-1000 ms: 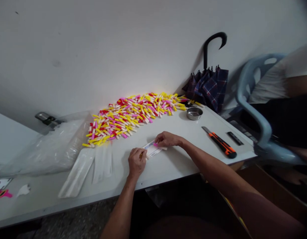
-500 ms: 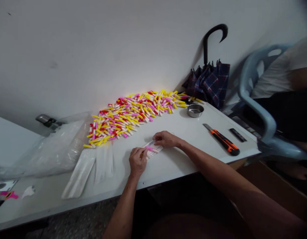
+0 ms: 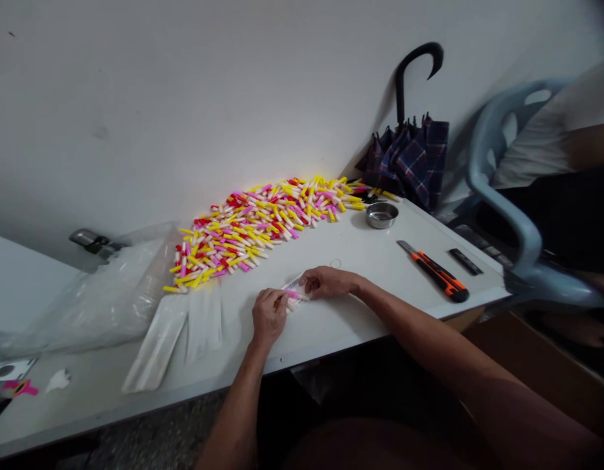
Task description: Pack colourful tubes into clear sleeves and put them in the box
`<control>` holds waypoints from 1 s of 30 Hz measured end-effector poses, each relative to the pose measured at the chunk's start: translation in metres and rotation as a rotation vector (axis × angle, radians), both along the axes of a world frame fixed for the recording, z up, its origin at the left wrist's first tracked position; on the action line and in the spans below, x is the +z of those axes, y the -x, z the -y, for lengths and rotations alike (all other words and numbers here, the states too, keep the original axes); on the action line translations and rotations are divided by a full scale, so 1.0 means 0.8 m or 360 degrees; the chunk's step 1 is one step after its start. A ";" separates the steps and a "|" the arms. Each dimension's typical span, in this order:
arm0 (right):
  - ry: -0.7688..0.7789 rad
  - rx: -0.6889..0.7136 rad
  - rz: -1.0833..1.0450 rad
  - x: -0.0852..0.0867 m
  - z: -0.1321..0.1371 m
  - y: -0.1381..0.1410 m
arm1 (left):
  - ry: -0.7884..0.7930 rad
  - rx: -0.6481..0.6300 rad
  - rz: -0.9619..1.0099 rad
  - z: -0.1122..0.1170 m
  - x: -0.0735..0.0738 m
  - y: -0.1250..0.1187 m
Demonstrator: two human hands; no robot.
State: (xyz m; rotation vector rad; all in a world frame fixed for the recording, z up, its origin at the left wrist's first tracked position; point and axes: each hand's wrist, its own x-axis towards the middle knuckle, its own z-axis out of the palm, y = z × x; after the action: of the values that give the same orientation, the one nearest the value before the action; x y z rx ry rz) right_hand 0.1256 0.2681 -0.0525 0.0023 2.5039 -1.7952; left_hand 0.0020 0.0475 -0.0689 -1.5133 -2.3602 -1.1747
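On the white table, a small printed packet (image 3: pixel 293 284) lies between my two hands. Across it is a pink-and-white plastic stick (image 3: pixel 293 295). My left hand (image 3: pixel 269 314) is closed at the left end of the stick, and a yellowish bit shows between its fingers. Thumb and fingers of my right hand (image 3: pixel 327 282) are pinched over the right side of the packet, close to the stick's white end; the fingers partly hide what they grip. Behind them spreads a big pile of short plastic sticks (image 3: pixel 253 225) in yellow, pink, red and white.
Clear plastic sleeves (image 3: pixel 158 343) and a large clear bag (image 3: pixel 106 294) lie left. To the right are a metal dish (image 3: pixel 381 215), an orange-and-black box cutter (image 3: pixel 436 273) with blade out, a black case (image 3: pixel 465 261), and an umbrella (image 3: pixel 412 156). A person sits on a grey chair (image 3: pixel 507 209).
My right hand has shifted slightly down along the packet, toward the stick's white end. My left hand stays nearly in place. A thin ring behind the right hand shows more fully.
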 end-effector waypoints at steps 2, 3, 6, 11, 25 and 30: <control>-0.0136 0.0000 -0.0058 0.002 -0.002 -0.003 | 0.0050 -0.0044 0.0064 -0.001 0.005 0.004; -0.0178 -0.0015 -0.0071 0.003 -0.001 -0.004 | 0.0062 -0.0065 0.0094 -0.001 0.007 0.006; -0.0231 -0.0086 -0.0111 0.004 0.008 -0.002 | 0.0064 -0.0097 0.0149 -0.001 0.007 0.009; -0.0250 -0.0162 -0.0219 -0.005 0.023 0.001 | 0.0018 -0.0016 0.0146 0.001 0.001 0.008; 0.0563 0.0006 0.0133 -0.008 0.046 -0.007 | 0.0040 0.0012 -0.0030 0.003 0.000 -0.002; 0.0622 -0.0007 0.0185 -0.002 0.052 -0.005 | 0.0218 -0.0104 0.0062 0.008 0.009 0.004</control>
State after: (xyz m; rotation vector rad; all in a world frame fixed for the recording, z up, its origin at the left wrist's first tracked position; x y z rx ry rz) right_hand 0.1295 0.2267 -0.0543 0.0906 2.0412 -2.1833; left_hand -0.0010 0.0408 -0.0620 -1.6354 -2.4810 -1.0855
